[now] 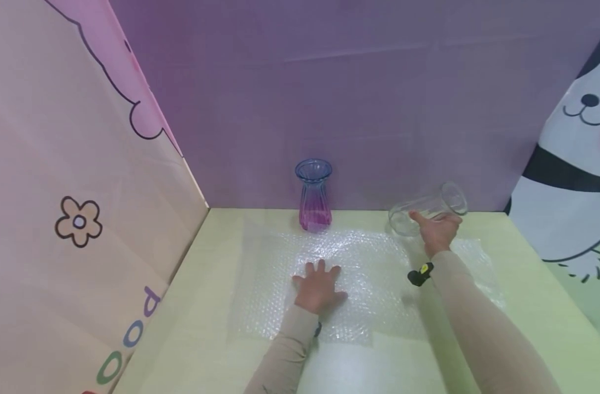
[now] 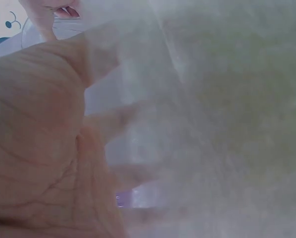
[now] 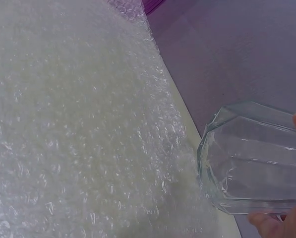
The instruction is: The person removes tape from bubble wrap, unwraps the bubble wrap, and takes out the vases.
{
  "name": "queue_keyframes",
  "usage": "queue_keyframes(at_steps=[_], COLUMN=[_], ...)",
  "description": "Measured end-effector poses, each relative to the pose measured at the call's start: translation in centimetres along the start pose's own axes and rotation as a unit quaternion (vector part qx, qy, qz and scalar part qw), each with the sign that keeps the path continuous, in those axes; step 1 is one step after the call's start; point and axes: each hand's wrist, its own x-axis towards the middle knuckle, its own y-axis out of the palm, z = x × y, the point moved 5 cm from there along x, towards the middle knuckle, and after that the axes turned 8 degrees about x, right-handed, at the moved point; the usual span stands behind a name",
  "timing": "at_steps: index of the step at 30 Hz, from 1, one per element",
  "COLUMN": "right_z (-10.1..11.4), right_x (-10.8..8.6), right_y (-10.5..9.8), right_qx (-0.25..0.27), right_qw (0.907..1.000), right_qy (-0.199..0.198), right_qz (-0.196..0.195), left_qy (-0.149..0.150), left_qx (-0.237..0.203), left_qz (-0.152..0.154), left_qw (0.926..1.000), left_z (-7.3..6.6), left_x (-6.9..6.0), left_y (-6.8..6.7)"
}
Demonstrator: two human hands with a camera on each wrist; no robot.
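Observation:
My right hand (image 1: 439,232) grips a clear glass vase (image 1: 418,213) that is tilted onto its side, mouth to the right, at the back right of the table. The right wrist view shows the faceted base of this glass vase (image 3: 252,163), with fingertips (image 3: 271,225) on its side. My left hand (image 1: 318,289) lies spread on a sheet of bubble wrap (image 1: 364,290), fingers straight. In the left wrist view the left palm (image 2: 38,134) is close up and the film blurs its fingers. A blue-to-pink glass vase (image 1: 315,200) stands upright behind the bubble wrap.
The pale table (image 1: 182,339) ends at a purple backdrop (image 1: 359,109). A printed cloth with a flower (image 1: 78,221) hangs on the left, and a panda print (image 1: 571,191) is on the right. Bubble wrap covers much of the table's middle.

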Motion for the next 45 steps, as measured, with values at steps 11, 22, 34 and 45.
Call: queue_keyframes(at_steps=[11,22,34,45], right_z=[-0.3,-0.1,0.1,0.6], right_x=[0.3,-0.1,-0.9,-0.7], right_y=[0.4,1.3,2.3,3.6], right_qx=[-0.018,-0.049,-0.121,-0.178], right_qw=[0.9993,0.9968,0.9895,0.979], right_qy=[-0.024,-0.055,-0.061,-0.068], right_qz=[0.022,0.031,0.051,0.072], left_qy=[-0.002,-0.001,0.002,-0.001], left_qx=[-0.002,-0.005,-0.003,-0.002], left_qz=[0.008,0.01,0.003,0.005], left_qw=[1.0,0.9999,1.0,1.0], left_z=[-0.1,-0.1,0.0,-0.1], left_x=[-0.5,-0.5,-0.5,-0.5], left_y=[-0.5,-0.6,-0.5,-0.4])
